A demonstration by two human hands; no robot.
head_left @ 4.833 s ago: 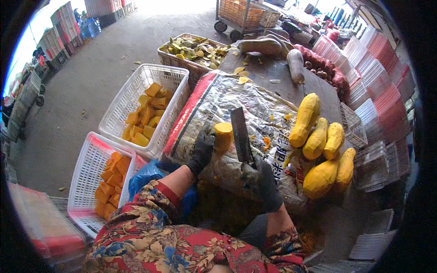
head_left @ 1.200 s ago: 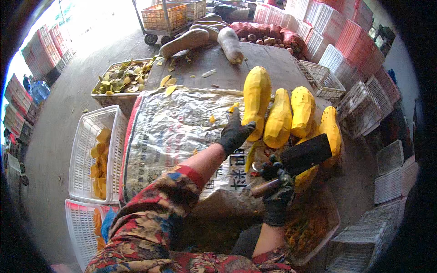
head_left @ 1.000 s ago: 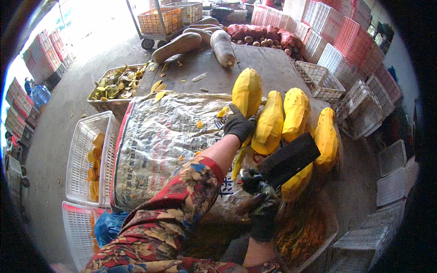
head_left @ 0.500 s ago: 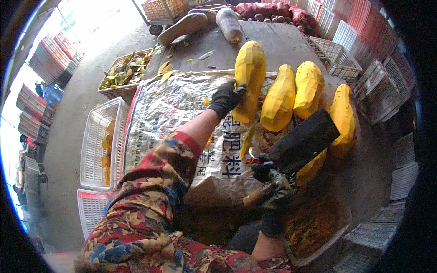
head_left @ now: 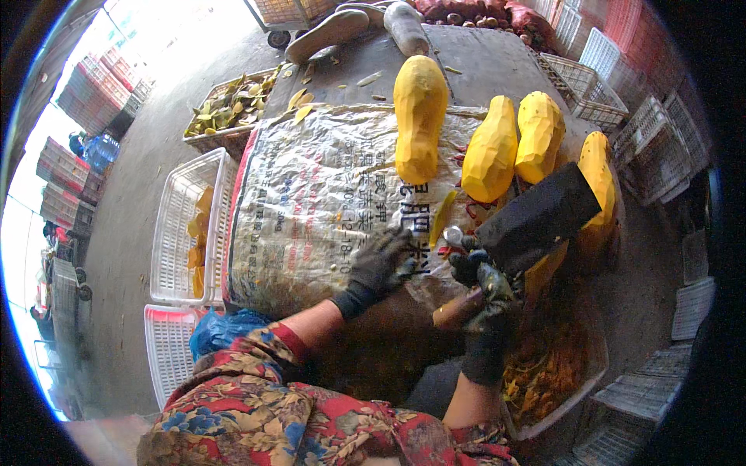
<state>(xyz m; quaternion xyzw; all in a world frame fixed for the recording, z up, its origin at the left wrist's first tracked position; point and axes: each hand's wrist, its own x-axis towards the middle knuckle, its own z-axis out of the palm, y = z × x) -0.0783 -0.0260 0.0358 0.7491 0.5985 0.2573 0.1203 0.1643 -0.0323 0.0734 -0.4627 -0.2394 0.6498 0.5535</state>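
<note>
My left hand (head_left: pixel 378 266), in a black glove, is over the near part of a printed white sack (head_left: pixel 307 194), fingers spread and holding nothing. My right hand (head_left: pixel 489 283), gloved too, grips the wooden handle of a cleaver; its broad dark blade (head_left: pixel 538 221) points to the far right. A small round metal thing (head_left: pixel 453 234) shows by that hand's fingertips; I cannot tell if it is held. Beyond the hands, a long peeled yellow squash (head_left: pixel 420 116) lies on the sack. More peeled squashes (head_left: pixel 489 151) lie to its right, one partly behind the blade.
Unpeeled squashes (head_left: pixel 330 36) lie at the table's far side. At left stand a white crate (head_left: pixel 167 233) with yellow pieces and a crate of peelings (head_left: pixel 233 109). A tub (head_left: pixel 602 377) with orange scraps is at lower right. Stacked crates (head_left: pixel 660 147) line the right.
My left hand has let go of the long squash and drawn back toward me, now open over the sack. The right hand still holds the cleaver. The whole view has shifted slightly.
</note>
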